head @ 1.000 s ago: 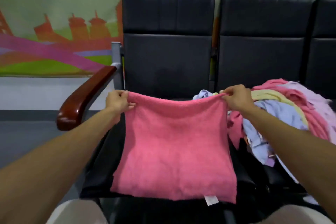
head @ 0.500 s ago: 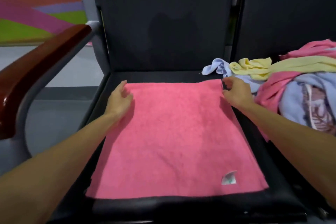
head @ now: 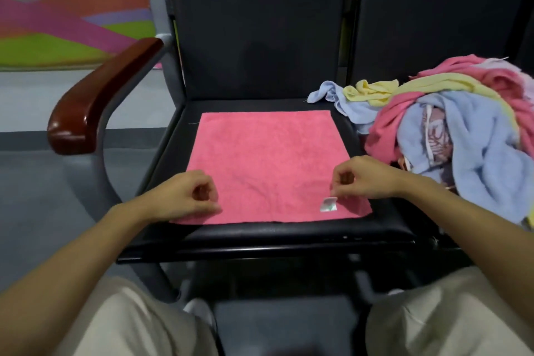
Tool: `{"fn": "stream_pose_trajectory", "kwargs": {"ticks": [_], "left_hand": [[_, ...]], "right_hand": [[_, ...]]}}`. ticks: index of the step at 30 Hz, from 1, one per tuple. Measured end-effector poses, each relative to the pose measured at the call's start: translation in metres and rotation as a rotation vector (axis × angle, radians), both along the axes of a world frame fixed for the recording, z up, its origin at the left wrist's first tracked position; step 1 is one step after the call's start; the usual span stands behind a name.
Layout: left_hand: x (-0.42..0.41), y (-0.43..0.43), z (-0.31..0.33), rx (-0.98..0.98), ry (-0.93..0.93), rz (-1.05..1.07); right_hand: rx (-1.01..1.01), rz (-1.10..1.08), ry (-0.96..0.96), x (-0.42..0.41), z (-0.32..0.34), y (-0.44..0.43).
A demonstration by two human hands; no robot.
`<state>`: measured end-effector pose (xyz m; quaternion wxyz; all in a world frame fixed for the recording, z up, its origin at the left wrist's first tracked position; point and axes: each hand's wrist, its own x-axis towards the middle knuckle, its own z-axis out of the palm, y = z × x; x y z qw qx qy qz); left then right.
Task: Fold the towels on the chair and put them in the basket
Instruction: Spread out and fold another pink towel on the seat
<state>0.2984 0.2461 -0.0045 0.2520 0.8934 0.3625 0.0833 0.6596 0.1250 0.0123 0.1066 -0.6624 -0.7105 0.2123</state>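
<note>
A pink towel [head: 268,165] lies spread flat on the black seat of the left chair [head: 260,235], with a white label [head: 328,204] near its front right corner. My left hand [head: 185,196] covers the towel's front left corner, and its curled fingers and thumb pinch the cloth there. My right hand [head: 361,179] is over the front right part, its curled fingertips pinching the towel just above the label. The front right corner itself lies free. No basket is in view.
A heap of pink, yellow and light blue towels [head: 450,130] is piled on the neighbouring seat to the right. A brown wooden armrest [head: 98,98] stands at the left. My knees [head: 130,324] are close below the seat's front edge.
The towel was lowered from the air and laid flat on the seat. Both hands let go of its far corners and came back to its near edge.
</note>
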Motion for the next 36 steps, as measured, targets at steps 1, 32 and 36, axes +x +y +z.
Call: {"fn": "stream_pose_trajectory", "kwargs": {"ticks": [1,32,36], "left_hand": [[-0.009,-0.002,-0.001,-0.016,0.048,-0.031],[-0.004,0.013,-0.012,0.073,0.121,-0.006],[0.009,0.013,-0.006,0.056,-0.042,0.149]], "right_hand": [[-0.017,0.008,0.006,0.001,-0.001,-0.008],[-0.026,0.083,-0.21,0.012,-0.007,0.007],[-0.099,-0.05,-0.125,0.013,-0.012,0.01]]}}
